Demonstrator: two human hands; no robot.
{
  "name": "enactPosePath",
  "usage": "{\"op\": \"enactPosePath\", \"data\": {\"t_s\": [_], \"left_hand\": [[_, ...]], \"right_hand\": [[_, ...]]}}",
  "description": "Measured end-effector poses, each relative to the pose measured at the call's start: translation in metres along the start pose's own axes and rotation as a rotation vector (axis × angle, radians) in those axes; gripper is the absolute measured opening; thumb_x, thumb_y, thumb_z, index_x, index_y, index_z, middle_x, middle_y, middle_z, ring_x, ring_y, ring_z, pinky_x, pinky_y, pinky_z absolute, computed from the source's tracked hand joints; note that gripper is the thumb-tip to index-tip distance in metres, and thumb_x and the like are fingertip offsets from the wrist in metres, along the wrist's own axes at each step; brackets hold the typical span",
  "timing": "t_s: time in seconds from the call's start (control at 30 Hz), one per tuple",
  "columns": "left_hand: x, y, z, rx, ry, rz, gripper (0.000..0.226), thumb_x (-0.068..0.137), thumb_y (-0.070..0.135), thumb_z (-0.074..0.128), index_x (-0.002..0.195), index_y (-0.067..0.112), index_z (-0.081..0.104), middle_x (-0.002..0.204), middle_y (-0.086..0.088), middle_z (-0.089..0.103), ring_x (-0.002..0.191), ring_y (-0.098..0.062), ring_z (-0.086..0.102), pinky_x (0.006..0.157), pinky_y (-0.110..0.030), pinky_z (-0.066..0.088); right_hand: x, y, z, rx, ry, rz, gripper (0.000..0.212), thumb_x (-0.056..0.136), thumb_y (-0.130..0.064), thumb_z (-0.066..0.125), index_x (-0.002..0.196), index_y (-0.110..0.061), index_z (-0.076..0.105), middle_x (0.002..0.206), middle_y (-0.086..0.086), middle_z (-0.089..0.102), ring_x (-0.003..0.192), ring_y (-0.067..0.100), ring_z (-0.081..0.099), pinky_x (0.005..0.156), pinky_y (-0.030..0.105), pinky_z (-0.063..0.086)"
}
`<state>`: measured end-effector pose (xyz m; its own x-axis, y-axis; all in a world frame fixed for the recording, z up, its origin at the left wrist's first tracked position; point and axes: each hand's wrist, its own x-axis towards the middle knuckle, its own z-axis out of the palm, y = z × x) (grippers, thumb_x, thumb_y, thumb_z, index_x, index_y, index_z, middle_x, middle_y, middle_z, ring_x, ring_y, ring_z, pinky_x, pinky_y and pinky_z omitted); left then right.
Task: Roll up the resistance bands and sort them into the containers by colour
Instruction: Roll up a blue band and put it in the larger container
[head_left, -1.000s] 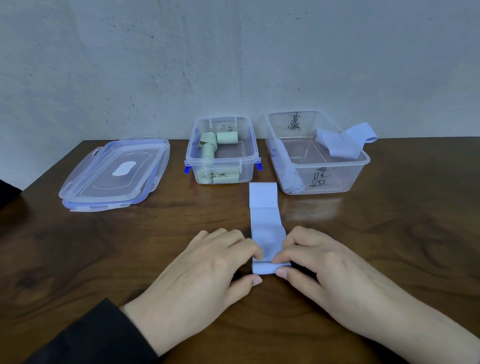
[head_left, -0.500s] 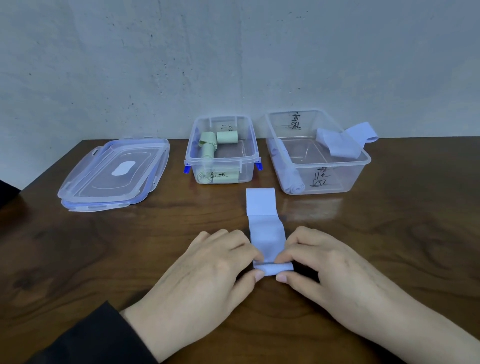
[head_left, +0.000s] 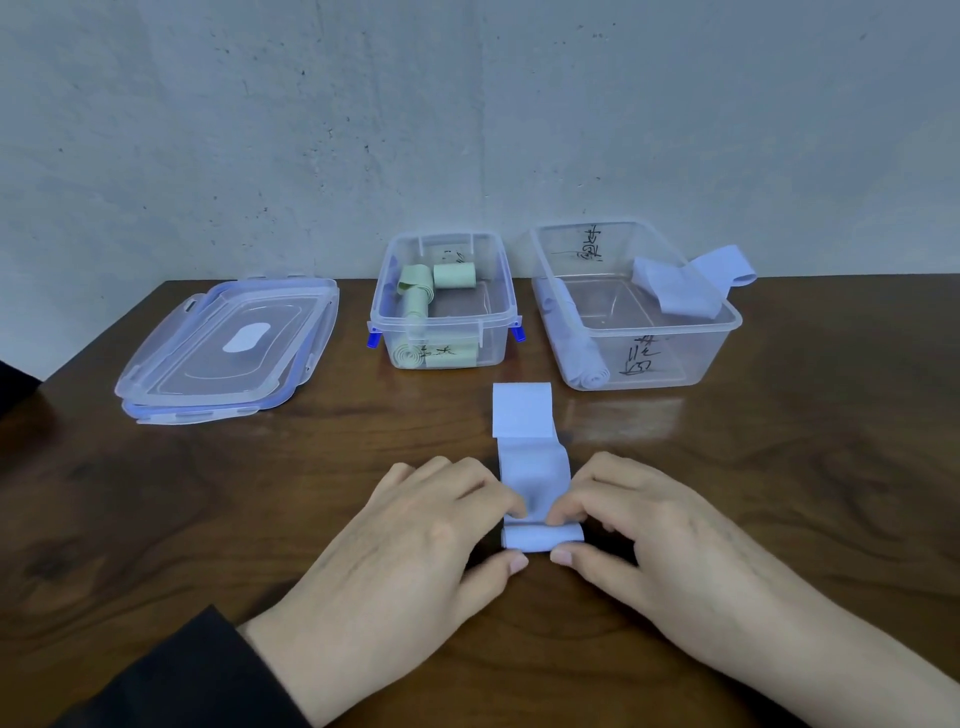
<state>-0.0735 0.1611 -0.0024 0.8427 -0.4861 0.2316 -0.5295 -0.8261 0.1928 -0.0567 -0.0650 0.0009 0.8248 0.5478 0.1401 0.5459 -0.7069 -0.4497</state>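
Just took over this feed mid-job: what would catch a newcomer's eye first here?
Front and centre, both hands, left hand and right hand, pinch a pale blue band, its near end rolled on the dark wooden table. Behind stand two clear tubs: the smaller tub holds green rolls, the larger tub blue bands, one draped over its right rim. Stacked lids lie at the left.

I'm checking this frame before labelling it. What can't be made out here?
Head view, the only one:
- Start of the roll in the blue band: covered by the left hand and right hand.
- Handwriting on the blue-band container: too small and distorted to read.
- Number of lids in the lid stack: clear layers overlap.
- Dark object at the left edge: cut off.
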Motion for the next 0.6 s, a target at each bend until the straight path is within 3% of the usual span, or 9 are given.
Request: {"op": "enactPosePath", "data": {"t_s": [0.2, 0.33, 0.43, 0.5, 0.6], "left_hand": [[0.0014, -0.0003, 0.0019, 0.008, 0.003, -0.006, 0.017, 0.091, 0.050, 0.041, 0.100, 0.042, 0.052, 0.099, 0.023, 0.049, 0.087, -0.002, 0.047, 0.074, -0.026, 0.043], [0.0016, -0.0003, 0.0026, 0.008, 0.033, -0.011, 0.019, 0.094, 0.046, 0.040, 0.101, 0.040, 0.056, 0.099, 0.022, 0.051, 0.086, -0.002, 0.049, 0.074, -0.026, 0.045], [0.0017, -0.0002, 0.0028, 0.005, 0.043, -0.006, 0.023, 0.095, 0.045, 0.038, 0.102, 0.040, 0.059, 0.098, 0.022, 0.051, 0.086, -0.001, 0.048, 0.072, -0.026, 0.044], [0.0013, -0.0008, 0.0028, -0.005, 0.036, -0.011, 0.025, 0.094, 0.050, 0.040, 0.105, 0.040, 0.059, 0.099, 0.023, 0.051, 0.087, -0.001, 0.048, 0.074, -0.027, 0.044], [0.0007, -0.0011, 0.0026, -0.015, 0.023, -0.009, 0.024, 0.089, 0.056, 0.044, 0.104, 0.040, 0.056, 0.100, 0.023, 0.050, 0.088, -0.002, 0.049, 0.076, -0.028, 0.046]], "right_hand": [[0.0002, 0.0010, 0.0020, -0.012, -0.008, -0.008, 0.020, 0.095, -0.045, 0.053, 0.109, -0.038, 0.065, 0.099, -0.024, 0.048, 0.101, 0.002, 0.048, 0.084, 0.019, 0.043], [-0.0004, 0.0003, 0.0010, 0.016, 0.005, 0.024, 0.018, 0.088, -0.050, 0.060, 0.105, -0.045, 0.055, 0.095, -0.027, 0.048, 0.101, -0.003, 0.045, 0.081, 0.013, 0.039], [0.0011, -0.0002, 0.0007, 0.004, 0.000, 0.022, 0.014, 0.086, -0.048, 0.065, 0.097, -0.042, 0.057, 0.097, -0.025, 0.049, 0.100, 0.000, 0.047, 0.081, 0.016, 0.041], [0.0016, -0.0001, 0.0008, 0.004, 0.009, 0.020, 0.011, 0.089, -0.048, 0.060, 0.098, -0.041, 0.060, 0.099, -0.024, 0.049, 0.100, 0.002, 0.049, 0.082, 0.019, 0.043], [0.0009, -0.0010, 0.0001, -0.007, -0.012, 0.013, 0.026, 0.090, -0.055, 0.045, 0.102, -0.040, 0.063, 0.098, -0.024, 0.048, 0.101, 0.003, 0.048, 0.084, 0.021, 0.044]]}}
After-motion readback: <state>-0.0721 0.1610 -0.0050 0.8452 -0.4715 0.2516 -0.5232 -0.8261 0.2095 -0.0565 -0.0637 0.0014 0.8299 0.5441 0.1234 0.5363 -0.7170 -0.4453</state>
